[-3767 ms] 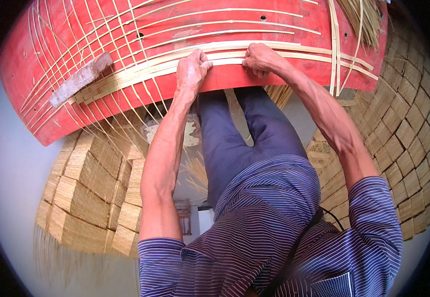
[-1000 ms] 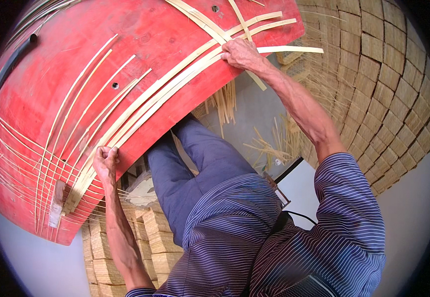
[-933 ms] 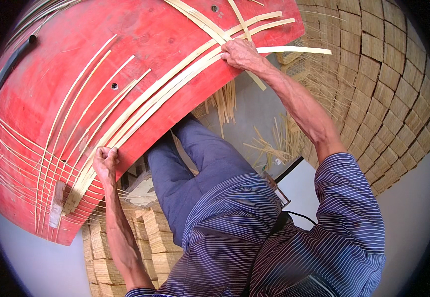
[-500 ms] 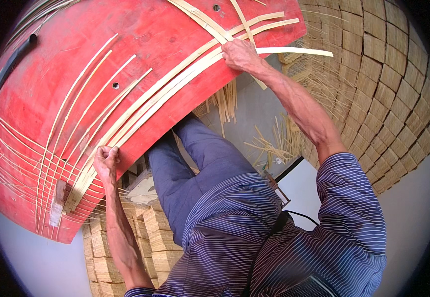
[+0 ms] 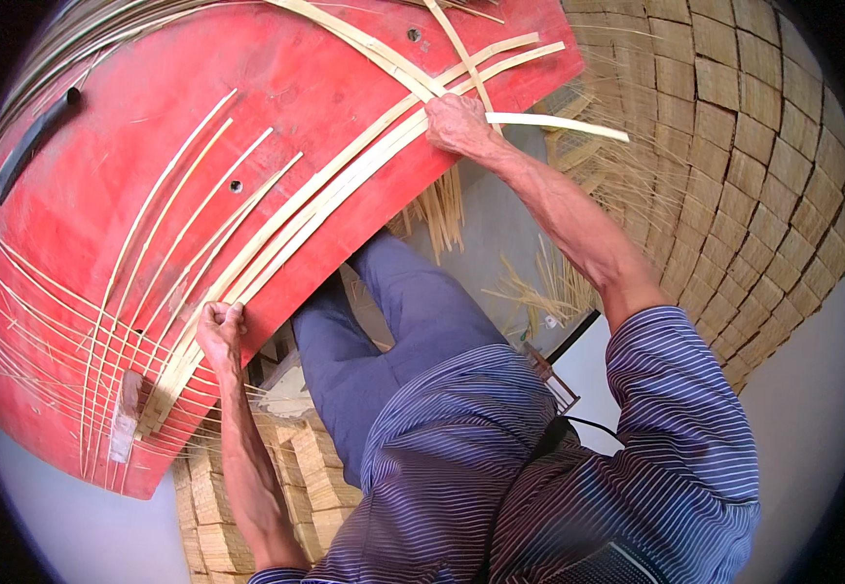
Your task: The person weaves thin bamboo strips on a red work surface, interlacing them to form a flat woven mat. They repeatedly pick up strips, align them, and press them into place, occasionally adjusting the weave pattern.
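Observation:
Long pale bamboo strips [image 5: 320, 206] lie side by side across a red board [image 5: 364, 248], running from lower left to upper right. At their upper right part, my right hand [image 5: 459, 125] is closed over them, where further cross strips [image 5: 384, 54] come in from the far edge. A lighter strip end [image 5: 569, 124] sticks out beyond that hand. Lower left, my left hand [image 5: 219, 331] has its fingers curled in a pinch on the strips' near edge. Just beyond it is a woven patch [image 5: 165, 394] where thin strips cross, beside a small wooden block [image 5: 127, 414].
A black curved bar [image 5: 37, 146] lies on the board's far left. Stacked woven bamboo pieces [image 5: 734, 146] rise at the right, and more stacked blocks [image 5: 315, 462] stand below the board. Loose strips [image 5: 544, 287] lie on the floor near my legs.
The view has shifted slightly. The cross-strip end that showed below my right hand no longer shows, and the cross strips lie farther left. Both hands keep their places on the strips.

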Action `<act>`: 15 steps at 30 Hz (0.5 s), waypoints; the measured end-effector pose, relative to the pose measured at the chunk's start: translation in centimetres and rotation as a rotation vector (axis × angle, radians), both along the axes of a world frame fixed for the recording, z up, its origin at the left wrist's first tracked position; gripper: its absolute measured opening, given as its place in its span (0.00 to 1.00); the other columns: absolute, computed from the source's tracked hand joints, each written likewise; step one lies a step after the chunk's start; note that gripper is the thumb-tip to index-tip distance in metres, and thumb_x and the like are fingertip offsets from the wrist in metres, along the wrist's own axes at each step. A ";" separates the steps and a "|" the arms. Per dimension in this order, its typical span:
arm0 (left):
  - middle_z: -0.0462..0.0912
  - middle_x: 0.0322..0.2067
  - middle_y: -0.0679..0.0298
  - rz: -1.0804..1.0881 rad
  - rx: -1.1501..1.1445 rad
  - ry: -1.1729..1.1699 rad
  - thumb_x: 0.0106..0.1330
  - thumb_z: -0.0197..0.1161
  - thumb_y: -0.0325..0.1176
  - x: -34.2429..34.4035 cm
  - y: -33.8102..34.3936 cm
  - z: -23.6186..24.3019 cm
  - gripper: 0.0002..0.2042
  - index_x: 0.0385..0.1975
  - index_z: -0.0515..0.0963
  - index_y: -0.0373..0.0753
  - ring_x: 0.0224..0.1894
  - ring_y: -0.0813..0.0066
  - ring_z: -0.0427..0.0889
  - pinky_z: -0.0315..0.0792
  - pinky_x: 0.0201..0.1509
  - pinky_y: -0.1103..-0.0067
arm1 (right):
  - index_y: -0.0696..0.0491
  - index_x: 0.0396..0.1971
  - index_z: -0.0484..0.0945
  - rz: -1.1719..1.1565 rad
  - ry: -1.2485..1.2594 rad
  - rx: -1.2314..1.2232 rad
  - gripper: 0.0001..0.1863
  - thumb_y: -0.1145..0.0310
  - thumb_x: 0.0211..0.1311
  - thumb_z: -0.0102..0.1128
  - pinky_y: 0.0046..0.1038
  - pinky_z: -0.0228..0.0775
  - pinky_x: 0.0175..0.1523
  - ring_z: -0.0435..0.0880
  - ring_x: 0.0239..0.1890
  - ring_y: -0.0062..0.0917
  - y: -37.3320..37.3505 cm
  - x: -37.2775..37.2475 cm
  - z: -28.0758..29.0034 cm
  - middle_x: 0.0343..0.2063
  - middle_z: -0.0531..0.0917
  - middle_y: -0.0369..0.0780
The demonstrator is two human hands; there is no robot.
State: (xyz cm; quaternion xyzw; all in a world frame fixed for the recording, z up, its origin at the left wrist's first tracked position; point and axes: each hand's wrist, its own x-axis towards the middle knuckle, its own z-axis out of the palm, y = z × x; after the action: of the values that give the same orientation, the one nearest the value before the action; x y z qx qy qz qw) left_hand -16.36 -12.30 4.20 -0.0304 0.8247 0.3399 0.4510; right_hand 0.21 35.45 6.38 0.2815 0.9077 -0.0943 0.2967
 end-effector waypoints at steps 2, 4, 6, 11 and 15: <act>0.75 0.19 0.69 0.006 -0.001 -0.008 0.62 0.66 0.27 0.0 0.5 0.2 0.08 0.25 0.73 0.37 0.19 0.82 0.73 0.68 0.25 0.84 | 0.61 0.24 0.81 0.029 0.023 -0.066 0.10 0.69 0.51 0.56 0.47 0.78 0.34 0.86 0.31 0.48 1.7 1.7 -1.0 0.24 0.83 0.55; 0.75 0.19 0.69 0.031 0.007 -0.003 0.62 0.65 0.27 0.2 0.4 0.3 0.08 0.25 0.73 0.37 0.19 0.82 0.72 0.67 0.23 0.84 | 0.57 0.27 0.81 0.093 0.017 -0.149 0.11 0.65 0.54 0.57 0.47 0.75 0.36 0.85 0.32 0.45 3.1 2.0 0.5 0.25 0.82 0.51; 0.75 0.19 0.69 0.056 0.028 -0.020 0.62 0.66 0.27 0.3 -0.1 -0.2 0.08 0.24 0.72 0.37 0.19 0.83 0.72 0.67 0.22 0.84 | 0.55 0.29 0.81 0.151 0.049 -0.234 0.11 0.63 0.56 0.57 0.46 0.74 0.38 0.84 0.33 0.43 5.7 3.0 1.8 0.25 0.82 0.48; 0.75 0.19 0.69 0.055 0.050 -0.009 0.62 0.66 0.27 0.2 -0.4 -0.7 0.09 0.24 0.72 0.38 0.19 0.84 0.72 0.67 0.23 0.85 | 0.53 0.31 0.78 0.166 0.086 -0.264 0.10 0.61 0.59 0.60 0.44 0.71 0.41 0.81 0.36 0.41 15.5 7.2 3.0 0.29 0.80 0.44; 0.75 0.19 0.69 0.062 0.056 -0.032 0.62 0.67 0.28 0.2 -0.7 -0.8 0.10 0.25 0.71 0.39 0.19 0.84 0.72 0.67 0.24 0.85 | 0.56 0.30 0.77 0.148 0.140 -0.363 0.12 0.61 0.59 0.61 0.44 0.71 0.41 0.81 0.36 0.43 18.9 7.7 3.3 0.29 0.80 0.45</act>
State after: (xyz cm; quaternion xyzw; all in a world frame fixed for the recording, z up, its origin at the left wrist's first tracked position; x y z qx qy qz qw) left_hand -16.18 -12.95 3.44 -0.0491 0.8062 0.3760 0.4541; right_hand 7.92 54.30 9.72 0.1487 0.9124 -0.2533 0.2849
